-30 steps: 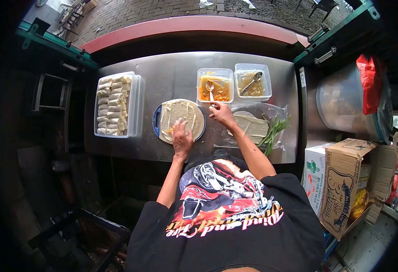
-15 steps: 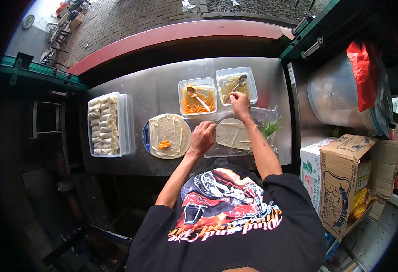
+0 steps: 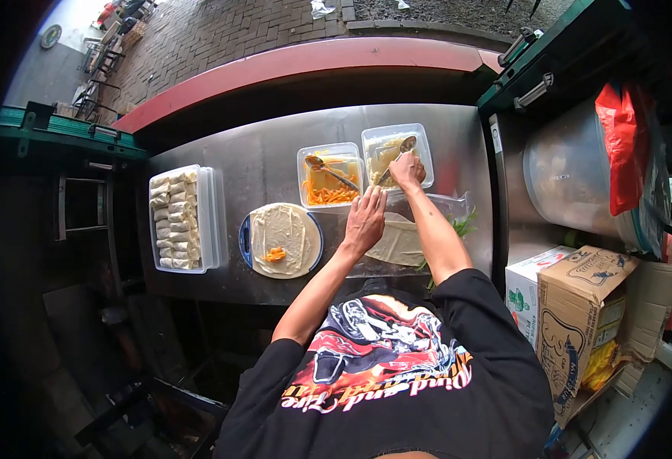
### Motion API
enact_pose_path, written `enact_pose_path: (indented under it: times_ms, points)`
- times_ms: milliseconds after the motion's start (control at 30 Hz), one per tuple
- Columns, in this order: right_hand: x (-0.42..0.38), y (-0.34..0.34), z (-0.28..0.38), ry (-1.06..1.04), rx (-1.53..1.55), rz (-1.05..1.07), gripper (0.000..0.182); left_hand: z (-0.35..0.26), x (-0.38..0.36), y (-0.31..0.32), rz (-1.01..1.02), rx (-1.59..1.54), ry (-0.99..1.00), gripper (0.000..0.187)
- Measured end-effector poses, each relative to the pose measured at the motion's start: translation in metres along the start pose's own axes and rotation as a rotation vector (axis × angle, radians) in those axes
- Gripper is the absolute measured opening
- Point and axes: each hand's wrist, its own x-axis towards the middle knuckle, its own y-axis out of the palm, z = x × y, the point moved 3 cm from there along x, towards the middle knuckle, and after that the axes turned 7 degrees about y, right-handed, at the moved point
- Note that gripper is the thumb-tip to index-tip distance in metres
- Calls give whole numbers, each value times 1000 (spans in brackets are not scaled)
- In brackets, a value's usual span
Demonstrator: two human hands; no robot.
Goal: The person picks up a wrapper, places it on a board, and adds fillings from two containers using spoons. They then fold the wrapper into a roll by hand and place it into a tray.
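Note:
My right hand (image 3: 407, 170) grips the handle of a spoon (image 3: 399, 152) that rests in the far right tub (image 3: 425, 144) of pale filling. Flat and with fingers apart, my left hand (image 3: 366, 219) reaches toward that tub, just right of the tub of orange filling (image 3: 329, 173), which holds its own spoon (image 3: 325, 170). A thin round wrapper (image 3: 284, 239) lies on a blue-rimmed plate (image 3: 243, 237) left of my hands, with a small heap of orange filling (image 3: 275, 254) on it. A stack of wrappers (image 3: 401, 242) in a clear bag lies under my forearms.
A clear tray of several finished rolls (image 3: 177, 218) stands at the left of the steel counter (image 3: 259, 157). Green stalks (image 3: 461, 227) poke from the bag. To the right are a large lidded tub (image 3: 562, 168), a red bag (image 3: 623, 145) and cardboard boxes (image 3: 573, 306).
My right hand left the spoon in the orange filling, moved right and took hold of the spoon in the pale filling. My left hand left the wrapper and moved right and forward.

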Motion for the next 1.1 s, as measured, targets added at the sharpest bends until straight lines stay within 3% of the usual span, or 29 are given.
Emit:
enact_pose_path:
  times_ms: [300,500,567,667,700,733,800,867,933,1000,1100]
  points:
    - [3,14,8,124,134,25,27,0,0,-2,-14,-28,-28,62]
    - [-4,-3,12,99,107,-18,30,-1,0,0,-27,5,-17,62]
    - [-6,-13,12,79,84,-16,31,-2,0,-2,-126,5,-32,54]
    - [-8,-27,10,18,45,-14,31,-5,4,-4,-31,-157,-149,41]
    - [-9,-30,9,-15,21,3,31,-6,6,-10,-81,-209,-166,28]
    - [-11,-33,10,-51,-5,23,31,-8,7,-8,-83,-212,-181,28]
    - [-16,-37,7,-111,-65,6,30,-9,8,5,-10,-775,-561,31]
    - [-14,-38,3,-157,-127,29,31,-7,13,31,-125,-844,-616,40]
    - [-16,-36,2,-226,-189,21,31,-11,20,50,-11,-1477,-947,48]
    - [-20,-41,5,-314,-237,-15,23,-11,31,61,-21,-1579,-951,55]
    - [-17,-33,0,-455,-238,-26,19,-10,44,75,-87,-1777,-1143,58]
